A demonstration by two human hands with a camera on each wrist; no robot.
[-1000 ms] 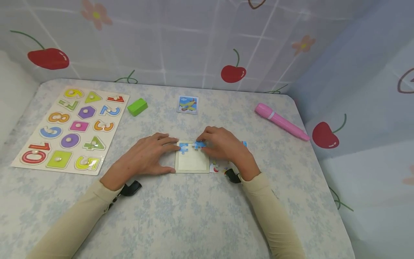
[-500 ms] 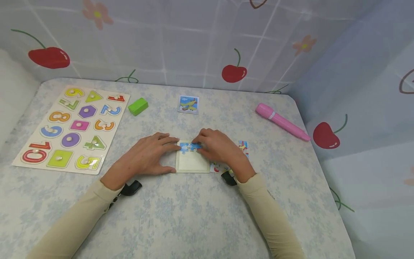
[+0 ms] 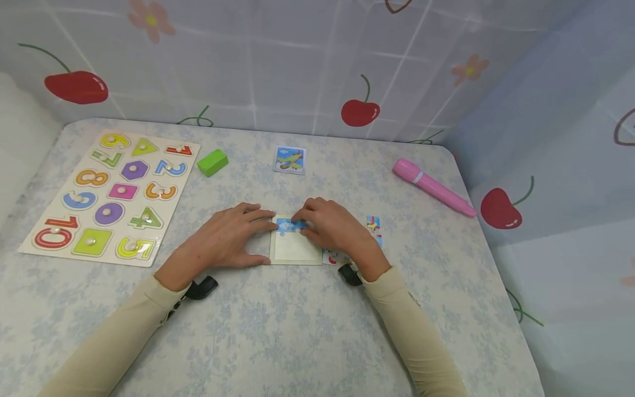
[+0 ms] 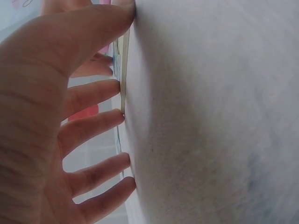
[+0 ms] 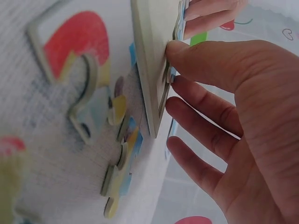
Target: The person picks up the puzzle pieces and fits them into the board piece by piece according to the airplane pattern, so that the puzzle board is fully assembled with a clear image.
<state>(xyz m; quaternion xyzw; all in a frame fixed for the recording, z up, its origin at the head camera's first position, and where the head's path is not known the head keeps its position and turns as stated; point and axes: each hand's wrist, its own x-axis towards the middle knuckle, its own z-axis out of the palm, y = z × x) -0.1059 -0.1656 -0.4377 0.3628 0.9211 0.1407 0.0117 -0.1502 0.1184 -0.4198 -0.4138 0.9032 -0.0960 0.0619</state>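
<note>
A small square puzzle tray (image 3: 296, 251) of pale board lies before me. A blue jigsaw piece (image 3: 283, 226) sits in its far left corner. My left hand (image 3: 225, 237) spreads its straight fingers along the tray's left side, the thumb at the near left corner and fingertips along the left edge in the left wrist view. With thumb and fingertips, my right hand (image 3: 334, 224) pinches a second blue jigsaw piece (image 3: 300, 225) right beside the first, at the tray's far edge. The right fingers partly hide that piece. In the right wrist view, the thumb (image 5: 201, 58) lies over the tray.
Several loose jigsaw pieces (image 3: 373, 223) lie right of the tray, partly under my right hand. A picture card of a plane (image 3: 290, 160) lies farther back, a green block (image 3: 213, 162) to its left. A number board (image 3: 114, 193) is at left, a pink pen-shaped thing (image 3: 434, 187) at right.
My right hand has moved slightly left, bringing its blue jigsaw piece up against the corner piece. Some loose pieces at right have come into view. The left hand stays in place.
</note>
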